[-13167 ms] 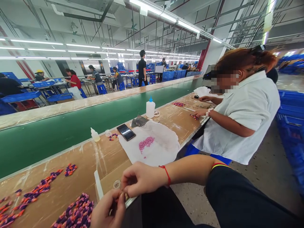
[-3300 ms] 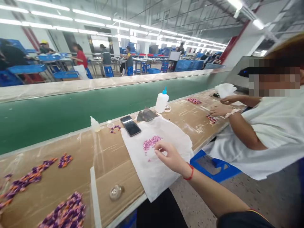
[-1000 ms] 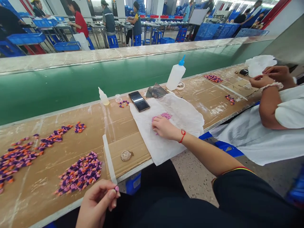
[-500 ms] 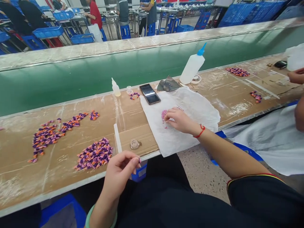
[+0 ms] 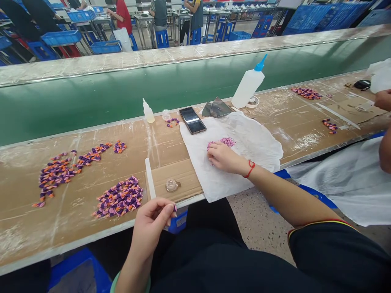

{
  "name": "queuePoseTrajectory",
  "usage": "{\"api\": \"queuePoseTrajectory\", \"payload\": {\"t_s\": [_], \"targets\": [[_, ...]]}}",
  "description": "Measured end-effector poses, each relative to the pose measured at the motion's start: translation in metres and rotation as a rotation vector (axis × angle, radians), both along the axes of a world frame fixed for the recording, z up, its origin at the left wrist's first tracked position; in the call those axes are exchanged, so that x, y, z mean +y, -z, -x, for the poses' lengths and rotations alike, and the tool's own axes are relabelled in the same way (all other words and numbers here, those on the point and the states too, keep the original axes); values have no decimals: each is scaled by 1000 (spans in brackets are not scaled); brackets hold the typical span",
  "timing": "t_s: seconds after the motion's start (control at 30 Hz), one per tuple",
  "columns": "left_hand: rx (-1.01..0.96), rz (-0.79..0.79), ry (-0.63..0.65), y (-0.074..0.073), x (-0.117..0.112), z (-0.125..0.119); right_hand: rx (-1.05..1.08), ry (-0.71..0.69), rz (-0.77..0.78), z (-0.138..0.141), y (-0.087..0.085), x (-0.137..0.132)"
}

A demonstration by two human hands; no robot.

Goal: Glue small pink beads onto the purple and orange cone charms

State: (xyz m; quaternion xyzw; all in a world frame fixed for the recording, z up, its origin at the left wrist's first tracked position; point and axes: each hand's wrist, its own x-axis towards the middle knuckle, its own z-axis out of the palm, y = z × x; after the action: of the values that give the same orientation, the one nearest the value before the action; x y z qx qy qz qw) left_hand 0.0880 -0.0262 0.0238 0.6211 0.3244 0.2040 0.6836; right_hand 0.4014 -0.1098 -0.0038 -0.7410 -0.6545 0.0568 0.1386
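Observation:
My left hand (image 5: 152, 221) is by the table's front edge, thumb and finger pinched on a small purple-and-pink piece, mostly hidden by the fingertips. My right hand (image 5: 224, 158) rests over a white cloth (image 5: 220, 185), its fingertips drawn together at tiny pink beads (image 5: 227, 141); whether one is between them is hidden. A pile of purple, pink and orange pieces (image 5: 120, 197) lies left of my left hand. Close by are a small round clear dish (image 5: 172, 185) and a flat white strip (image 5: 150, 179).
A phone (image 5: 192, 120) lies at the cloth's upper left corner. A small dropper bottle (image 5: 148, 112) and a large white bottle with blue nozzle (image 5: 249, 85) stand along the back edge. More pieces (image 5: 58, 171) spread at left. A co-worker's hand (image 5: 383, 99) is at far right.
My right hand has shifted slightly left and its fingers have drawn closer together, uncovering more beads behind it. The left hand keeps its pinch, a little further left in view.

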Motion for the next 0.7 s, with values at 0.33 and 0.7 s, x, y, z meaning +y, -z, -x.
{"api": "queuePoseTrajectory", "payload": {"t_s": [0.33, 0.7], "targets": [[-13, -121, 95, -23, -2, -41, 98, -242, -99, 50, -53, -11], [-102, -28, 155, -28, -4, -55, 55, -442, -142, 95, -92, -10]]}}
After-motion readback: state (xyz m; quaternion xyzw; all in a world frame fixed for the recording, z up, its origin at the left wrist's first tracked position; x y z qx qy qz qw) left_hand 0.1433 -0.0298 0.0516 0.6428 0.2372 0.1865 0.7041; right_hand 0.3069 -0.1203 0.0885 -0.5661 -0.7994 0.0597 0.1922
